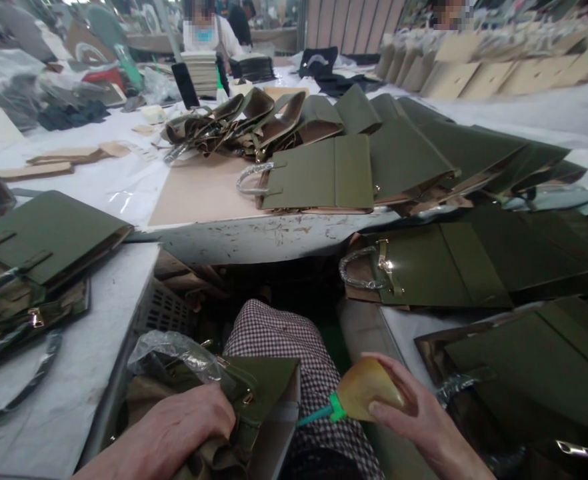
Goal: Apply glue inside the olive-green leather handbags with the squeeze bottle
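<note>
An olive-green handbag (267, 380) rests on my lap, its handle (174, 350) wrapped in clear plastic. My left hand (194, 420) grips the bag's upper part, fingers curled over the fabric beside the handle; the fingertips are hidden. In my right hand (407, 407) is a glue bottle (367, 390), squeezable and amber-coloured, with a green collar and a thin teal nozzle. The bottle lies tilted, its nozzle tip pointing left at the pale side edge of the bag. Whether the tip touches that edge I cannot tell. A checked cloth (279, 333) covers my lap beneath.
Ahead, a white worktable (264, 237) bears a row of green bags (319, 170). More bags are piled on the right (434, 267), and others lie on the left table (59, 233). A plastic crate (167, 307) stands below. Across the table is another person (224, 37).
</note>
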The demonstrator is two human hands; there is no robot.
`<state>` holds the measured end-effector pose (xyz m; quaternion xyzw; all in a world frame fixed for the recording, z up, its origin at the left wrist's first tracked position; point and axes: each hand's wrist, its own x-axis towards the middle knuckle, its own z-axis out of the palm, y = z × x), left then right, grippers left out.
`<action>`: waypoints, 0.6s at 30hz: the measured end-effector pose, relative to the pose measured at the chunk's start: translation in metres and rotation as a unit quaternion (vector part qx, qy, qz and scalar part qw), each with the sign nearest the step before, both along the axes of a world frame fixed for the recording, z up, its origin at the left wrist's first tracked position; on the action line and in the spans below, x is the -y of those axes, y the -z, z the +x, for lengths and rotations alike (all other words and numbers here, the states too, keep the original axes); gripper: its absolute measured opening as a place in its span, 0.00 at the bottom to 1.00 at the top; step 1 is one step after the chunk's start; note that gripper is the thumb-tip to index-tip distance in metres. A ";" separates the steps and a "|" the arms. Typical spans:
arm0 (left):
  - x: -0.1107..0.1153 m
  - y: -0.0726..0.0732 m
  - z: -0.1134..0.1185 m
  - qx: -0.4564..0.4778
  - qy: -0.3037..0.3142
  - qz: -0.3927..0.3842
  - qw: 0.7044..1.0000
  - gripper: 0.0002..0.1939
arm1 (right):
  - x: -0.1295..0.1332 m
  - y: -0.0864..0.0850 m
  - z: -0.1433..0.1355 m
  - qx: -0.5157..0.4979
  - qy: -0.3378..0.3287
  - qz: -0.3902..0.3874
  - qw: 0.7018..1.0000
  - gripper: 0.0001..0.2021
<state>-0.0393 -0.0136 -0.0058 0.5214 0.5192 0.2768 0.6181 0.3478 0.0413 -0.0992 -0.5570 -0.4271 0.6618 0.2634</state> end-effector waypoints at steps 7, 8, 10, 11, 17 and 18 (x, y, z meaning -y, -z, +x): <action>0.000 -0.007 0.003 -0.031 0.051 0.081 0.995 0.10 | 0.000 -0.020 -0.008 0.050 0.036 0.009 0.998 0.32; 0.001 -0.008 0.003 -0.036 0.054 0.085 0.994 0.11 | -0.001 -0.022 -0.008 0.066 0.032 0.013 0.997 0.32; 0.002 -0.009 0.003 -0.050 0.056 0.093 0.993 0.12 | -0.002 -0.024 -0.008 0.090 0.024 0.022 0.995 0.32; 0.002 -0.009 0.003 -0.058 0.059 0.098 0.992 0.11 | -0.003 -0.023 -0.007 0.096 0.020 0.027 0.995 0.32; -0.002 -0.009 0.003 -0.080 0.105 0.162 0.978 0.12 | -0.008 -0.012 -0.011 0.100 -0.039 0.045 0.993 0.35; -0.002 -0.009 0.003 -0.083 0.113 0.172 0.975 0.12 | -0.009 -0.011 -0.012 0.099 -0.049 0.047 0.993 0.36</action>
